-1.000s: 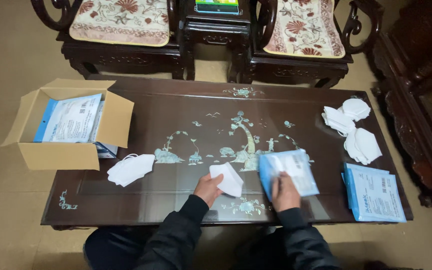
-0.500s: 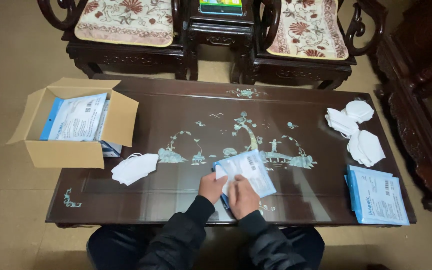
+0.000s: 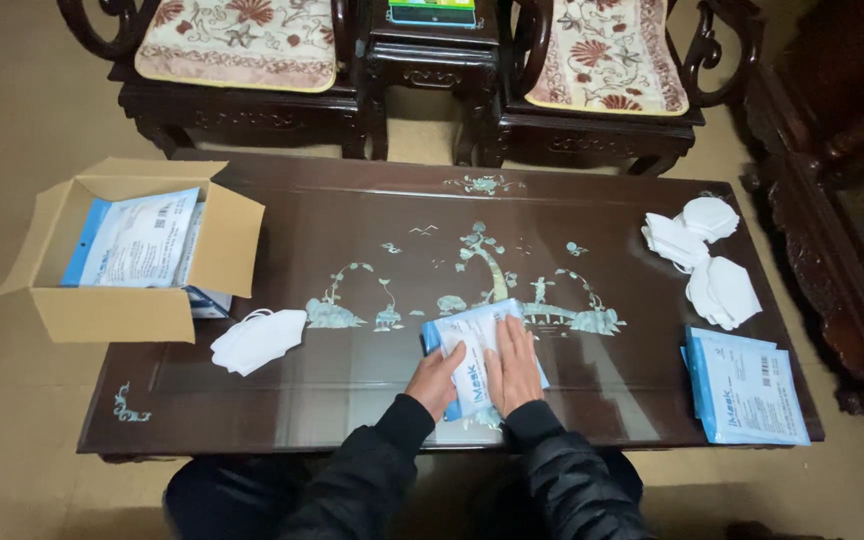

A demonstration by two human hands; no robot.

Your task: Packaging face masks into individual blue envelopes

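Blue-and-white mask packet point(image 3: 479, 352) lying flat near the table's point(image 3: 352, 250) near edge, beneath both hands: left hand point(image 3: 436, 378) and right hand point(image 3: 513, 366) pressing it, fingers extended, grasping nothing.

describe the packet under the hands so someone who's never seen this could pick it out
On the dark inlaid coffee table, look at the near edge, just right of centre. There a blue-and-white flat packet lies under the left hand and right hand. Unlike the packet stack at the table's right end or those in the cardboard box, it is alone and pressed flat by both hands.
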